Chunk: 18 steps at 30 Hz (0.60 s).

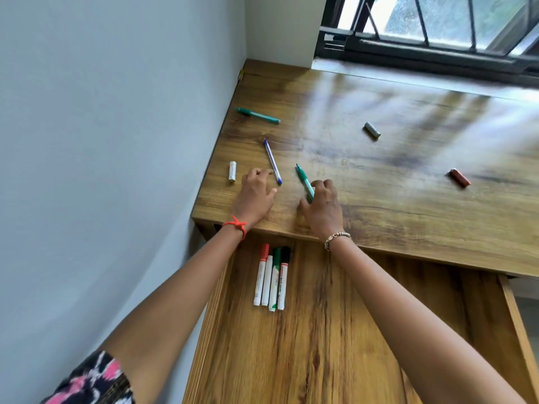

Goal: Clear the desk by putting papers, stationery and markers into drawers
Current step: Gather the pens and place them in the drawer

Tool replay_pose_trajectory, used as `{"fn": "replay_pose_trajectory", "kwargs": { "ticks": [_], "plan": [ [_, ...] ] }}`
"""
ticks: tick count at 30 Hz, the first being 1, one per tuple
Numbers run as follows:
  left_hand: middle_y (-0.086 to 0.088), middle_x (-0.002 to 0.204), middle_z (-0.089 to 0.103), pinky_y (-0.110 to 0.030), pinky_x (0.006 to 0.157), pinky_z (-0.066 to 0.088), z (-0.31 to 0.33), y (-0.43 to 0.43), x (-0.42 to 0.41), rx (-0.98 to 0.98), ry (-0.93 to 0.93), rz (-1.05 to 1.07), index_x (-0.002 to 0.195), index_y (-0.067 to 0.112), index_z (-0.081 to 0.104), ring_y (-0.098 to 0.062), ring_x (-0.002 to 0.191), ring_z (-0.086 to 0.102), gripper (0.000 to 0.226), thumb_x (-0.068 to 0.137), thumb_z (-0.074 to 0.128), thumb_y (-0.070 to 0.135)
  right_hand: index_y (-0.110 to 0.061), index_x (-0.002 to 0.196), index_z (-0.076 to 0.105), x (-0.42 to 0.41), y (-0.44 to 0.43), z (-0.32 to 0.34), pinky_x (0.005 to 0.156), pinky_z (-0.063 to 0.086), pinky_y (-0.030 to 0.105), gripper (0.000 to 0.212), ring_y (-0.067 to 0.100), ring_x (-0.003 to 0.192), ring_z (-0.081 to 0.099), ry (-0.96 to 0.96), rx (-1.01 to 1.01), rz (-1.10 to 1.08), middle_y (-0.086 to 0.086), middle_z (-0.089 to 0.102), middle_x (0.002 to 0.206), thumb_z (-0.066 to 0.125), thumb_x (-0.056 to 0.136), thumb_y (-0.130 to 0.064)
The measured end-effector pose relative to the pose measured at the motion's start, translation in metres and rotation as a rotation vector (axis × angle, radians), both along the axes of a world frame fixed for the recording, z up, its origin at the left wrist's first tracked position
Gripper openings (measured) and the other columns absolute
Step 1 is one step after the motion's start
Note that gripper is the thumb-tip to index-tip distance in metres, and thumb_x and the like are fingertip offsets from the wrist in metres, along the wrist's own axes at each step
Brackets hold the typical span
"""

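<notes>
On desk (393, 199), near front-left corner, head view: right hand (322, 205) grips near green pen (303, 177) at lower end, fingers curled round it. Left hand (255, 195) just beside, fingers curled, tips at blue pen (272, 160); contact cannot tell. Far green pen (258, 115), white cylinder (232, 171), grey block (372, 130) and red-brown block (460, 178) lie loose on desk. Open drawer (335, 330) below holds four markers (271, 279) side by side.

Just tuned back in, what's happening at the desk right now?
A person is clearing pens off the desk. The right hand grips a green pen; the left hand curls beside a blue pen, contact unclear. Four markers already lie in the open drawer. A second green pen, a white cylinder, a grey piece and a reddish piece lie on top.
</notes>
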<state>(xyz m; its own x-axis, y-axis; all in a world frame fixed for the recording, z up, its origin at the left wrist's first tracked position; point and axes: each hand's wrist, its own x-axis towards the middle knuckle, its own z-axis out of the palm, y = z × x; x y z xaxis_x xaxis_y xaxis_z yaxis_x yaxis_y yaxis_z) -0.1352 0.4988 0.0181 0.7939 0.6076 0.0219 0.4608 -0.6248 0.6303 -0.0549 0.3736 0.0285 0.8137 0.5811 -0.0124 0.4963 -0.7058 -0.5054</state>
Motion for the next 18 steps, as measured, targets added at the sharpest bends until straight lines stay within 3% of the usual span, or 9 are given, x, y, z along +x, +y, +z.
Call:
{"fn": "replay_pose_trajectory", "kwargs": {
  "ticks": [4,7,10,13,18],
  "plan": [
    [-0.014,0.132,0.037,-0.04,0.105,0.037,0.003,0.008,0.029,0.049,0.165,-0.055,0.137,0.019,0.042,-0.029,0.127,0.033,0.047,0.092,0.051,0.03,0.002,0.116,0.051,0.016,0.002,0.0,0.092,0.039,0.037,0.03,0.032,0.115,0.047,0.111,-0.06,-0.021,0.018,0.051,0.121,0.052,0.09,-0.012],
    [-0.017,0.127,0.04,-0.039,0.102,0.04,0.003,0.01,0.046,0.07,0.181,0.024,0.124,0.006,0.053,-0.03,0.122,0.039,0.042,0.092,0.052,0.034,0.003,0.112,0.054,0.027,0.002,0.0,0.091,0.038,0.037,0.027,0.034,0.112,0.049,0.15,-0.055,-0.022,0.021,0.054,0.117,0.05,0.088,-0.009],
    [-0.024,0.118,0.051,-0.036,0.092,0.045,0.01,0.013,0.059,0.133,0.148,0.084,0.109,-0.006,0.058,-0.034,0.107,0.053,0.03,0.091,0.053,0.017,0.003,0.106,0.058,0.04,0.007,-0.001,0.082,0.045,0.04,0.026,0.037,0.099,0.056,0.202,0.014,-0.043,0.023,0.058,0.109,0.052,0.085,-0.011],
    [-0.03,0.103,0.06,-0.039,0.076,0.048,0.018,0.019,0.069,0.139,0.141,0.107,0.095,-0.013,0.058,-0.04,0.094,0.06,0.019,0.083,0.047,-0.003,0.004,0.101,0.058,0.057,0.015,0.002,0.07,0.037,0.03,0.023,0.035,0.094,0.056,0.177,0.075,-0.084,0.023,0.06,0.104,0.052,0.086,-0.012],
    [-0.026,0.113,0.055,-0.035,0.077,0.044,0.028,0.039,0.087,0.031,0.032,0.27,0.109,-0.01,0.048,-0.037,0.103,0.056,0.026,0.085,0.048,0.0,0.007,0.106,0.045,0.079,0.024,0.003,0.074,0.033,0.033,0.019,0.037,0.101,0.049,0.181,0.083,-0.064,0.027,0.052,0.11,0.04,0.091,-0.005]
  ]
}}
